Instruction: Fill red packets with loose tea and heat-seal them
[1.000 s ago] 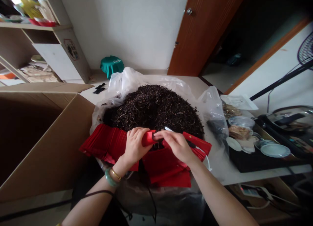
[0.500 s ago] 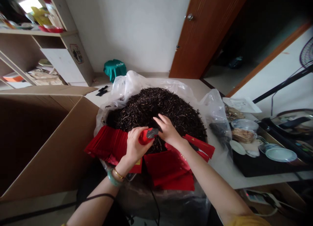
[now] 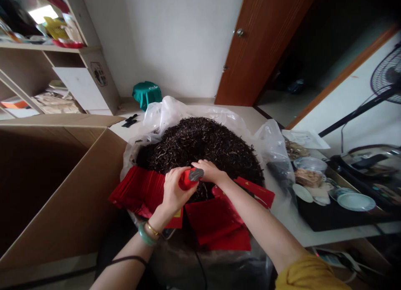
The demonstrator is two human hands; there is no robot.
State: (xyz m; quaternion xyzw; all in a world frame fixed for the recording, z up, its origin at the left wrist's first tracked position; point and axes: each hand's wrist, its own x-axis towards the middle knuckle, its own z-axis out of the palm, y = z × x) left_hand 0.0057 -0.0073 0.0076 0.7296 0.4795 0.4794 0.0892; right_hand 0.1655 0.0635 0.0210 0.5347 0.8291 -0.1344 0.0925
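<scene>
My left hand is wrapped round a small red packet, its dark grey end facing up; whether that grey is lining or contents I cannot tell. Just behind and to the right of the packet, my right hand has its fingers drawn together and bent down, their tips hidden. Beyond both hands rises a heap of dark, dry, twisted leaves on clear plastic sheeting. A tight row of red packets lies left of my left hand. Flat red packets overlap below my right forearm.
An open cardboard box stands close on the left. To the right, a black tray carries a lidded clear tub and a pale dish. A green-covered stool is by the wall, near a brown door.
My right hand has dropped and its spread fingers have drawn together behind the red packet. My left hand still holds the packet. The view has shifted slightly.
</scene>
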